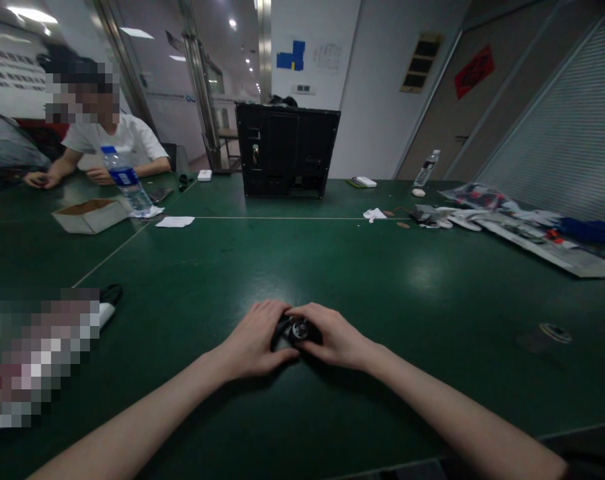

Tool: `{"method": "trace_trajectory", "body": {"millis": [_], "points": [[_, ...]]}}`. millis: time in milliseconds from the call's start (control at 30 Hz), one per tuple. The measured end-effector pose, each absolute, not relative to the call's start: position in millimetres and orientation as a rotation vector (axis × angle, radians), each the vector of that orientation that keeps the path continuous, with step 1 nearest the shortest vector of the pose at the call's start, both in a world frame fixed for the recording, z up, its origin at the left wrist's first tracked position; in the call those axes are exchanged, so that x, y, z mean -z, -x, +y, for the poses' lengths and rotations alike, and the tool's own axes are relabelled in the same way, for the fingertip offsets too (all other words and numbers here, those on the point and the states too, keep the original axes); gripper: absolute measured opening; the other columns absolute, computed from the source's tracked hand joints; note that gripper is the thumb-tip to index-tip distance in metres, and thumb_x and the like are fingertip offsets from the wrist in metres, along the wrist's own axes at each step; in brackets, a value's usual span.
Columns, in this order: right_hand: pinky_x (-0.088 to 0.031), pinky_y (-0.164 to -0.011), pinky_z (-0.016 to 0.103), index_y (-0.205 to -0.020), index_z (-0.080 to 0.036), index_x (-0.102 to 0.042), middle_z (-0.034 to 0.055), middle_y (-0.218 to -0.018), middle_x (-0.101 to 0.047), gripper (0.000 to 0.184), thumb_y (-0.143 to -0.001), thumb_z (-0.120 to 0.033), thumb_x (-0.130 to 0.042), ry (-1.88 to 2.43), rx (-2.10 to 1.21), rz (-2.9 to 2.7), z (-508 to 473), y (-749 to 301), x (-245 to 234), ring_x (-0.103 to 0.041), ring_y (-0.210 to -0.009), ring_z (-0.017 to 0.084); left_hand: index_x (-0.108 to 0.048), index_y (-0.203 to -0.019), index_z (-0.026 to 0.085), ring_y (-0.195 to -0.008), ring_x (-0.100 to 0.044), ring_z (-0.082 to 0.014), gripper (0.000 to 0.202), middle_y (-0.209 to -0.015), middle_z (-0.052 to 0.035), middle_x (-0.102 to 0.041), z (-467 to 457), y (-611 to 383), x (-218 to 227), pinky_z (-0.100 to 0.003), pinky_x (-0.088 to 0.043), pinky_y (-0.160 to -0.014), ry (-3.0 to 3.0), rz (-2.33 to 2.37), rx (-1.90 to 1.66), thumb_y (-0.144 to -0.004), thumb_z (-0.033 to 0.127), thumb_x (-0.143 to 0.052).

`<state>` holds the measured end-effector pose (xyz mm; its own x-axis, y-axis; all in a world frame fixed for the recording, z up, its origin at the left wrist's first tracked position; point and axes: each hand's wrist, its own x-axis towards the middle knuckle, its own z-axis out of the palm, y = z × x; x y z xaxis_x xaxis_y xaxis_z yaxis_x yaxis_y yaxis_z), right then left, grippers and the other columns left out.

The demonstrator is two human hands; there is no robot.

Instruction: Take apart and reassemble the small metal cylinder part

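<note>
Both of my hands rest on the green table (332,267) near its front edge, closed around a small black object (295,330) with a round silvery part in its middle. My left hand (255,340) curls over its left side, fingers wrapped round it. My right hand (332,337) grips its right side, thumb and fingers pressed against it. What the object is I cannot make out; much of it is hidden by my fingers.
A black box-like case (286,150) stands at the table's far middle. A water bottle (127,181) and open cardboard box (89,215) sit far left by a seated person (112,143). Papers and packaging (522,227) lie far right, with another bottle (427,168).
</note>
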<state>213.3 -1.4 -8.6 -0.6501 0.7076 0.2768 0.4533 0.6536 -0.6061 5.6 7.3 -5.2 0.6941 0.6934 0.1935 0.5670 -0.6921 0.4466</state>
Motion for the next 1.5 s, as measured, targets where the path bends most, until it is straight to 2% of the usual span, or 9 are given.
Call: {"method": "trace_trajectory", "body": {"millis": [667,900,1067,1300,1500], "points": [[-0.042,-0.091,0.037,-0.124,-0.016,-0.045,0.0106,-0.115,-0.057,0.050,-0.076,-0.014,-0.059,0.903,-0.598,-2.471,0.4,-218.4,8.5,-0.053,-0.104,0.022,-0.046,-0.115,0.016,-0.099,-0.052,-0.0278,0.049,-0.109,-0.0112,-0.056,9.1,-3.9,9.1,-0.044,-0.042,-0.089,-2.569,0.981,-0.521,-0.077,0.040,-0.064],[-0.043,-0.090,0.036,-0.120,-0.017,-0.045,0.0098,-0.114,-0.057,0.045,-0.078,-0.013,-0.059,0.847,-0.590,-2.418,-3.4,-218.0,3.3,-0.054,-0.103,0.021,-0.046,-0.113,0.017,-0.099,-0.052,-0.0272,0.045,-0.108,-0.0102,-0.056,9.5,-5.0,8.7,-0.043,-0.041,-0.088,-2.566,0.981,-0.522,-0.077,0.038,-0.064],[-0.046,-0.083,0.034,-0.117,-0.019,-0.047,0.0078,-0.109,-0.059,0.037,-0.082,-0.016,-0.058,0.904,-0.599,-2.398,-0.8,-217.6,10.3,-0.057,-0.095,0.019,-0.047,-0.113,0.017,-0.100,-0.052,-0.0271,0.046,-0.109,-0.0097,-0.056,8.9,-5.5,6.1,-0.043,-0.041,-0.089,-2.550,0.985,-0.517,-0.076,0.037,-0.066],[-0.046,-0.081,0.032,-0.114,-0.020,-0.048,0.0058,-0.104,-0.060,0.033,-0.083,-0.017,-0.059,0.929,-0.711,-2.290,4.3,-215.3,18.7,-0.057,-0.091,0.017,-0.046,-0.115,0.017,-0.101,-0.052,-0.0273,0.049,-0.109,-0.0097,-0.056,8.3,-4.9,5.4,-0.044,-0.041,-0.090,-2.550,0.987,-0.504,-0.076,0.038,-0.067],[-0.044,-0.085,0.033,-0.117,-0.021,-0.045,0.0065,-0.108,-0.060,0.035,-0.085,-0.017,-0.057,0.944,-0.829,-2.202,4.8,-213.1,19.1,-0.057,-0.097,0.019,-0.045,-0.117,0.016,-0.099,-0.052,-0.0275,0.050,-0.108,-0.0109,-0.056,8.6,-5.4,7.3,-0.045,-0.042,-0.089,-2.567,0.990,-0.499,-0.077,0.040,-0.065]]}}
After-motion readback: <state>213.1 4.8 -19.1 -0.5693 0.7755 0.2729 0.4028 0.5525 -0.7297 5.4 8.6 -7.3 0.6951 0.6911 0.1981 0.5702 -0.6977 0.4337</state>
